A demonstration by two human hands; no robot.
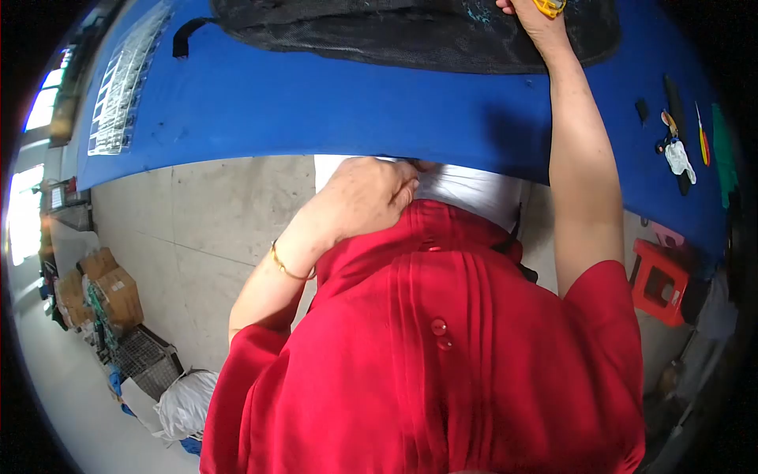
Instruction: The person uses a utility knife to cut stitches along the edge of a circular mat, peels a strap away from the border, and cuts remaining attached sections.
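My right hand (538,24) is at the top edge, over a black mesh fabric piece (379,39) on the blue table (332,107). It is closed around a yellow tool (550,6), seemingly a looped handle; the rest is cut off by the frame. Small blue-green thread scraps (482,14) lie on the black fabric near that hand. My left hand (367,196) is curled in front of my waist, at the table's near edge. Its fingertips are partly hidden, and I cannot make out what they hold, if anything.
Bundled white strips (118,95) lie at the table's left. On the right are a red-and-yellow screwdriver-like tool (703,138) and a small white crumpled item (679,158). A red stool (657,284) stands below right. Cardboard boxes (114,292) and a wire crate (142,359) are on the left floor.
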